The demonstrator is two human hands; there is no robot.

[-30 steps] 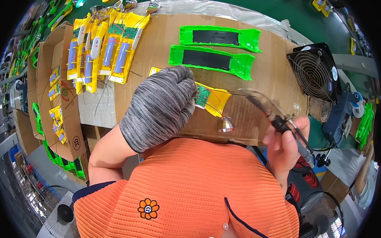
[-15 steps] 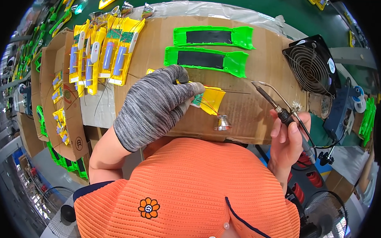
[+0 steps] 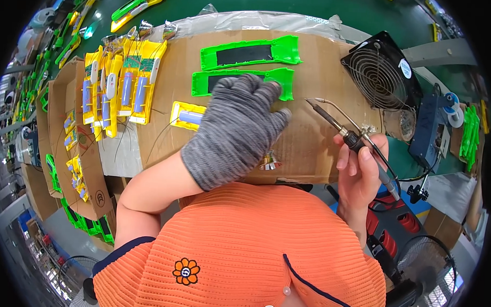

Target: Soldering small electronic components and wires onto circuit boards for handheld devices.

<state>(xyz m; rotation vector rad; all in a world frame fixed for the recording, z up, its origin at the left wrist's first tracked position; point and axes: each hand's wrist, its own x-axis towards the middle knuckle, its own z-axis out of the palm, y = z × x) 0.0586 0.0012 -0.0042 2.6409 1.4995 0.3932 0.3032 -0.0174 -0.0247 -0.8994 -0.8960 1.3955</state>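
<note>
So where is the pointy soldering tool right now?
In the head view the soldering iron is on the right, held in the bare right hand above the cardboard sheet, just below the small black fan.

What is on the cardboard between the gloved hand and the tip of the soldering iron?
Nothing: in the head view, only bare brown cardboard lies between the gloved left hand and the tip of the soldering iron held by the right hand.
</note>
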